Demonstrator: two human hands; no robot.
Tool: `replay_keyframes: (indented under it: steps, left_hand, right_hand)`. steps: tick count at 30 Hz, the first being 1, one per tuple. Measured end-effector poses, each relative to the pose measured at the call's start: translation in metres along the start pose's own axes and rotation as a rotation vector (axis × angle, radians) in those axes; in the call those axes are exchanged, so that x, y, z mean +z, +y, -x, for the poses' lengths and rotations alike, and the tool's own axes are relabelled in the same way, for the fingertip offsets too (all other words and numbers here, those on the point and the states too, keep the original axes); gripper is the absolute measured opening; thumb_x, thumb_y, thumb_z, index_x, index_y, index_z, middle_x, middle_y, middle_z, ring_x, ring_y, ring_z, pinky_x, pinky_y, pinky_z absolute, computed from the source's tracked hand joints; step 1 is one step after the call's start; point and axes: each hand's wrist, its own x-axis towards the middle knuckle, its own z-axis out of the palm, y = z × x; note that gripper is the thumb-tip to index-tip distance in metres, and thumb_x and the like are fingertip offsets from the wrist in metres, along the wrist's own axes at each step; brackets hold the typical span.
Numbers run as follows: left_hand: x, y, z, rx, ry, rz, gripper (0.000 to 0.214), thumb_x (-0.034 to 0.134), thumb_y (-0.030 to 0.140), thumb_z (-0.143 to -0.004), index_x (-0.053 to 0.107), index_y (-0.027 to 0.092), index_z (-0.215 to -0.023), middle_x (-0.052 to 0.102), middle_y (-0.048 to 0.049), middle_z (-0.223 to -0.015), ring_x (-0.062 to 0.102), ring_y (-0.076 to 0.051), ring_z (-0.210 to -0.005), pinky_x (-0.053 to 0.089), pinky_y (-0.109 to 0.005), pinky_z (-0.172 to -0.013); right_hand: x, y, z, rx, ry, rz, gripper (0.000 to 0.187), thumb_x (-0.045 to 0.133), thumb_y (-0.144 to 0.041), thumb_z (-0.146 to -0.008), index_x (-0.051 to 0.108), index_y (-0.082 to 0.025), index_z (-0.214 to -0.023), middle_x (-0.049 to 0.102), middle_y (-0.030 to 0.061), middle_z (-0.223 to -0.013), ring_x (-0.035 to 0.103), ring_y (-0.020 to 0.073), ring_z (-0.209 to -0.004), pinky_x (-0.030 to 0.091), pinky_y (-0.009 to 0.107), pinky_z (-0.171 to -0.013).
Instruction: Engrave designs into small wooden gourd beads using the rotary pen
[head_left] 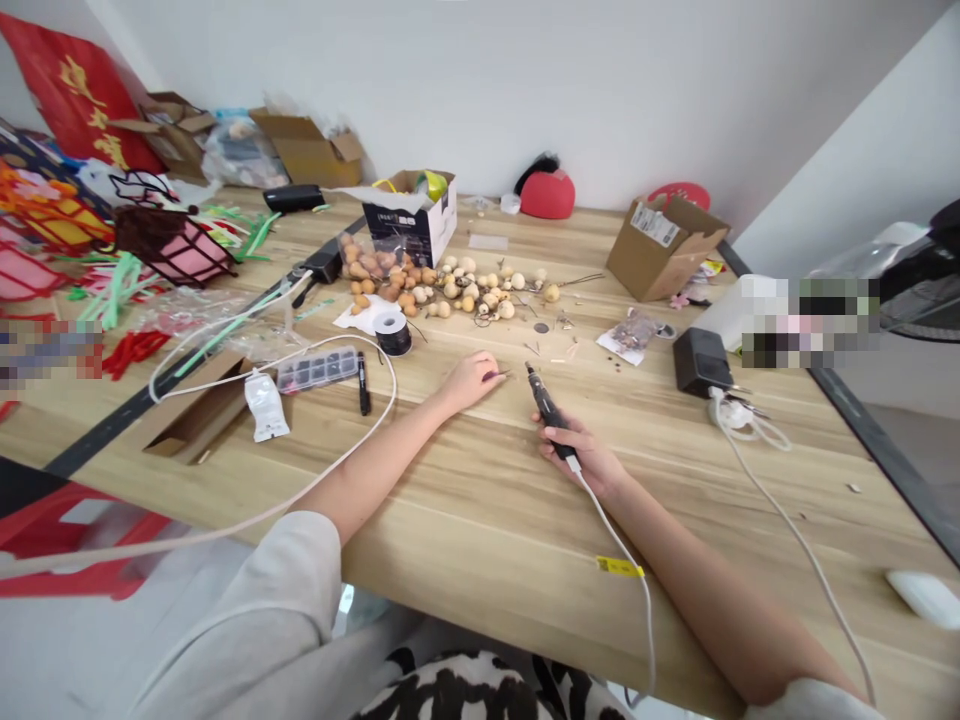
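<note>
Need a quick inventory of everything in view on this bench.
gourds: many, tan and brown, heaped mid-table
table: one, light wood, under everything
printed box: one, white, behind gourds
open carton: one, brown, back right
spool: one, black, front of gourds
marker: one, black, below spool
compartment box: one, clear, left of marker
pouch: one, white, left of compartment box
lantern: one, pink and black, back left
adapter: one, black, right side
mouse: one, white, right edge
rotary tool: one, black, white cord, in right hand
small bit: one, dark, pinched in left hand
left hand: one, bare, on table
right hand: one, bare, on table
</note>
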Motion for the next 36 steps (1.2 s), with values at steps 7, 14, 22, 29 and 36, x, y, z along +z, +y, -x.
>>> replay_keyframes:
  steps: [7, 14, 22, 29, 36]
  left_hand:
    - [-0.0002, 0.0030, -0.0001, -0.038, -0.029, -0.013, 0.019, 0.061, 0.029, -0.090, 0.068, 0.016, -0.079, 0.068, -0.0088, -0.097, 0.063, -0.020, -0.092, 0.050, -0.034, -0.090]
    - [-0.0016, 0.0049, -0.0019, -0.165, -0.023, -0.048, 0.020, 0.062, 0.029, -0.088, 0.072, 0.014, -0.098, 0.067, -0.0106, -0.103, 0.063, -0.024, -0.100, 0.049, -0.037, -0.096]
    - [0.0007, 0.0033, -0.0009, -0.128, -0.030, -0.137, 0.023, 0.059, 0.031, -0.092, 0.074, 0.015, -0.098, 0.068, -0.0106, -0.109, 0.062, -0.024, -0.104, 0.048, -0.039, -0.099]
    - [0.0010, 0.0071, 0.0001, -0.070, -0.066, -0.226, 0.027, 0.050, 0.031, -0.097, 0.072, 0.014, -0.099, 0.068, -0.0121, -0.111, 0.061, -0.025, -0.107, 0.046, -0.040, -0.100]
    - [-0.0001, 0.0093, 0.0003, -0.098, -0.076, -0.161, 0.022, 0.051, 0.027, -0.097, 0.068, 0.014, -0.101, 0.068, -0.0126, -0.112, 0.063, -0.024, -0.105, 0.047, -0.038, -0.097]
  right_hand:
    - [0.0007, 0.0000, 0.0007, 0.007, 0.007, -0.015, 0.035, 0.086, -0.016, -0.060, 0.075, -0.025, -0.092, 0.065, 0.0014, -0.101, 0.044, 0.0070, -0.065, 0.042, 0.021, -0.052]
    - [-0.0013, 0.0005, 0.0001, 0.007, 0.009, 0.009, 0.037, 0.085, -0.015, -0.061, 0.074, -0.027, -0.094, 0.066, 0.0011, -0.101, 0.044, 0.0080, -0.066, 0.041, 0.023, -0.053]
    - [-0.0005, -0.0010, 0.0009, 0.020, 0.009, 0.004, 0.037, 0.087, -0.016, -0.060, 0.075, -0.025, -0.094, 0.066, 0.0021, -0.101, 0.044, 0.0079, -0.066, 0.041, 0.023, -0.053]
    - [-0.0039, -0.0003, -0.0001, 0.013, -0.017, 0.032, 0.036, 0.084, -0.015, -0.065, 0.074, -0.027, -0.097, 0.067, 0.0017, -0.102, 0.045, 0.0096, -0.065, 0.042, 0.026, -0.053]
    - [-0.0049, -0.0007, -0.0014, 0.005, -0.029, 0.037, 0.035, 0.083, -0.013, -0.066, 0.073, -0.028, -0.096, 0.069, 0.0019, -0.101, 0.046, 0.0106, -0.065, 0.042, 0.026, -0.053]
